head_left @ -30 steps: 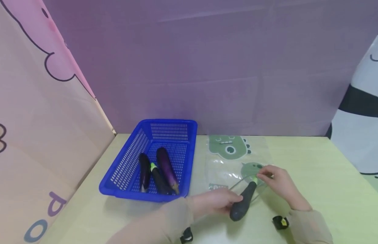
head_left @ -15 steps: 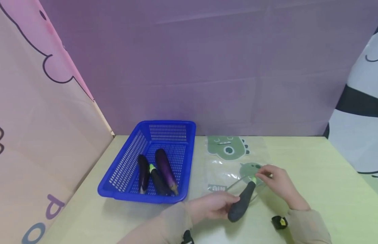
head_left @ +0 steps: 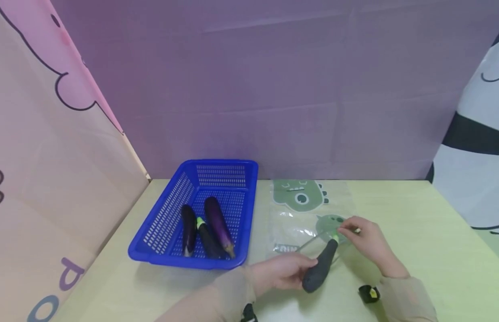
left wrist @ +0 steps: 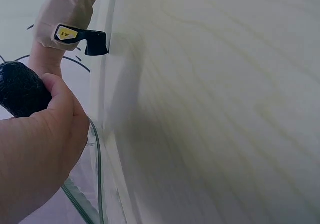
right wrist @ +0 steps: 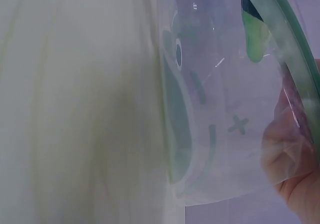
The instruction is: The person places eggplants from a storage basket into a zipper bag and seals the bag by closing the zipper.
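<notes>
- The left hand [head_left: 282,273] grips the thick end of a dark eggplant [head_left: 319,268], fingers curled round it, low over the pale worktop [head_left: 414,250].
- The right hand [head_left: 364,241] pinches the green-edged mouth of a clear zip bag [head_left: 306,214], holding it up.
- The eggplant's green stem tip sits right at that mouth (seemingly just inside, as the right wrist view shows it through the plastic); most of the body is outside, so bagging looks barely begun.
- Three more eggplants [head_left: 207,230] lie in the blue basket [head_left: 161,232], well left of the bag, not yet bagged by the look of it.
- Hard to make out: how wide the mouth is open, and the right fingertips behind the film.
- The left wrist view cuts off most of the eggplant; small black wrist clips [head_left: 369,293] show near the sleeves.
</notes>
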{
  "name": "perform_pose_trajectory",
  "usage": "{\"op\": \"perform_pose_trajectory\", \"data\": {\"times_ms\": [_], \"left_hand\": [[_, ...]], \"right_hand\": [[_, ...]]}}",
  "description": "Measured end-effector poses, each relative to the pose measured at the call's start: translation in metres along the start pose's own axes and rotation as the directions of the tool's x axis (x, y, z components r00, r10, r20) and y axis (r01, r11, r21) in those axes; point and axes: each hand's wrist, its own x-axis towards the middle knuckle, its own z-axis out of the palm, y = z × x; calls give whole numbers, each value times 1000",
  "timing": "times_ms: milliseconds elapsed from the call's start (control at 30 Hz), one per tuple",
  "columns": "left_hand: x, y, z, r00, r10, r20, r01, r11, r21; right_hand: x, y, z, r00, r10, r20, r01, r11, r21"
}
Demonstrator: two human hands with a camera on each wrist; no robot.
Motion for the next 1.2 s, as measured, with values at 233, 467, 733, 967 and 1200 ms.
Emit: {"op": "perform_pose_trajectory", "data": {"times_ms": [233, 467, 733, 967, 1200], "left_hand": [[2, 2, 3, 1000, 0, 2, 0, 999, -36], [5, 2, 9, 999, 18, -37, -22, 993, -112], [11, 2, 19, 996, 56, -73, -68, 982, -178], [18, -1, 26, 993, 53, -106, -78, 964, -255], [26, -1, 32, 989, 48, -140, -91, 943, -321]], "right_hand": [[1, 0, -1, 999, 34, 5, -34, 999, 5], [0, -1, -2, 1000, 14, -14, -13, 999, 34], [0, 0, -1, 1000, -1, -19, 3, 998, 69], [-1, -1, -2, 1000, 17, -18, -15, 996, 93], [0, -3, -4, 999, 35, -12, -34, 993, 117]]}}
